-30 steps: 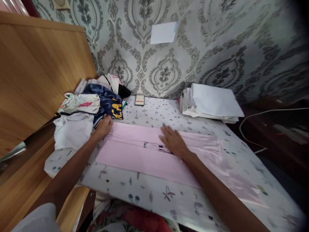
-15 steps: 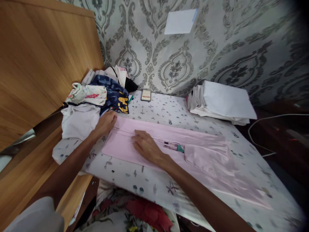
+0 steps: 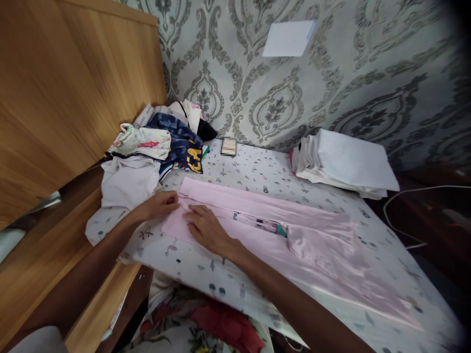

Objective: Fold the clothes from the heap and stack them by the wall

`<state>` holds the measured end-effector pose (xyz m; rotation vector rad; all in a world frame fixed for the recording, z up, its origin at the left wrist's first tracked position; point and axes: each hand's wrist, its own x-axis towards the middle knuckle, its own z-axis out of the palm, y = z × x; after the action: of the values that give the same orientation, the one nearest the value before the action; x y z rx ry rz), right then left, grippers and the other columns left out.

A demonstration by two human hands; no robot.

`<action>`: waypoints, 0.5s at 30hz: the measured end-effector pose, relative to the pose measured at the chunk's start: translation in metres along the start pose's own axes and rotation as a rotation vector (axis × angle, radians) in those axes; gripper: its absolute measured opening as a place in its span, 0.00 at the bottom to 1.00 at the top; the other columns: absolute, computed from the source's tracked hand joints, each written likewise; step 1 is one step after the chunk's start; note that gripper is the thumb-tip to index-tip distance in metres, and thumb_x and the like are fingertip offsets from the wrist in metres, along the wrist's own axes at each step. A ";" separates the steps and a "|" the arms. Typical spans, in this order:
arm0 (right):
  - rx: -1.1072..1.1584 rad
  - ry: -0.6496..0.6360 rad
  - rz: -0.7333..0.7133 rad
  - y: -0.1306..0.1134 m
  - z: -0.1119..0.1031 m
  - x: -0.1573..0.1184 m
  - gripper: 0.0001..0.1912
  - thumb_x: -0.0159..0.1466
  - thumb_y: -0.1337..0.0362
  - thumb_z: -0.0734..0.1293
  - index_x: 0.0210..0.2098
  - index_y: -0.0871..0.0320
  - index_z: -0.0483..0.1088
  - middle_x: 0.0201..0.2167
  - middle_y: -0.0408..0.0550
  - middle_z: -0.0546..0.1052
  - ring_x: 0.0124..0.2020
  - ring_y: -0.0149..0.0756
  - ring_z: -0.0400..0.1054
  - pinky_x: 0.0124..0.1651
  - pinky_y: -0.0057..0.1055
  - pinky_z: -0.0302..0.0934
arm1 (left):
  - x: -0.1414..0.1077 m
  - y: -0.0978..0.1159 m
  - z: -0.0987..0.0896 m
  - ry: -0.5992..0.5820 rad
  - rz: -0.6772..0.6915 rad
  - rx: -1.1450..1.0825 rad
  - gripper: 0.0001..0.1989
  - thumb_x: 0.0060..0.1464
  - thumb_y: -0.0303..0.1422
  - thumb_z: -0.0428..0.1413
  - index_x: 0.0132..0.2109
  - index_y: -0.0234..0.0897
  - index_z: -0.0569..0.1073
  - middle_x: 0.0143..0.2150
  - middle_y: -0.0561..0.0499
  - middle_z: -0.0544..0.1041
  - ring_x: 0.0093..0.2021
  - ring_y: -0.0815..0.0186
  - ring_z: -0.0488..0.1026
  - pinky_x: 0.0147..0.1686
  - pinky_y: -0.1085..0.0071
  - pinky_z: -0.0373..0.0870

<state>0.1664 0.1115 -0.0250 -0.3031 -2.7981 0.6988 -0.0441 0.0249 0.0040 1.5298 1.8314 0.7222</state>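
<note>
A long pink T-shirt (image 3: 265, 206) lies across the patterned sheet, both sides folded inward. Through the narrow gap between the folds, part of a printed design (image 3: 257, 221) shows, with dark letters and a green patch. A folded-back sleeve bunches toward the right end. My left hand (image 3: 165, 203) is closed on the shirt's left edge, where the two folds meet, fingers curled over the fabric. Just to its right, my right hand (image 3: 209, 228) rests on the shirt, fingers apart and slightly bent, fingertips touching the cloth close to the gap.
A heap of clothes (image 3: 180, 137) with a white garment (image 3: 128, 181) sits at the left by a wooden panel (image 3: 110, 63). Folded white cloths (image 3: 349, 157) are stacked back right. A small square case (image 3: 228, 146) lies near the wall. A white cable (image 3: 384, 206) hangs at right.
My left hand has shifted from the shirt's upper left corner down to the middle of its left edge. My right hand has slid left, uncovering more of the print.
</note>
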 end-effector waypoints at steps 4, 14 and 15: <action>0.105 0.112 0.009 0.009 0.009 -0.002 0.17 0.69 0.67 0.59 0.54 0.59 0.72 0.61 0.59 0.68 0.63 0.45 0.60 0.66 0.47 0.57 | -0.007 0.006 0.011 -0.049 -0.157 -0.323 0.18 0.53 0.48 0.55 0.41 0.42 0.61 0.21 0.63 0.60 0.18 0.72 0.55 0.19 0.75 0.48; 0.074 0.172 -0.013 0.014 0.023 -0.002 0.18 0.70 0.66 0.59 0.56 0.59 0.72 0.67 0.62 0.63 0.71 0.48 0.52 0.68 0.54 0.53 | -0.031 -0.003 0.017 -0.047 -0.265 -0.356 0.27 0.49 0.45 0.58 0.52 0.42 0.58 0.23 0.63 0.66 0.19 0.71 0.59 0.19 0.76 0.49; 0.062 0.155 -0.009 0.014 0.023 -0.002 0.18 0.69 0.66 0.59 0.56 0.60 0.72 0.67 0.63 0.63 0.71 0.49 0.52 0.68 0.54 0.53 | -0.031 -0.003 0.016 -0.024 -0.243 -0.300 0.26 0.49 0.45 0.58 0.51 0.42 0.59 0.22 0.63 0.66 0.19 0.70 0.61 0.20 0.76 0.50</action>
<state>0.1635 0.1129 -0.0516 -0.3184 -2.6251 0.7257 -0.0304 -0.0057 -0.0048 1.0987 1.7594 0.8145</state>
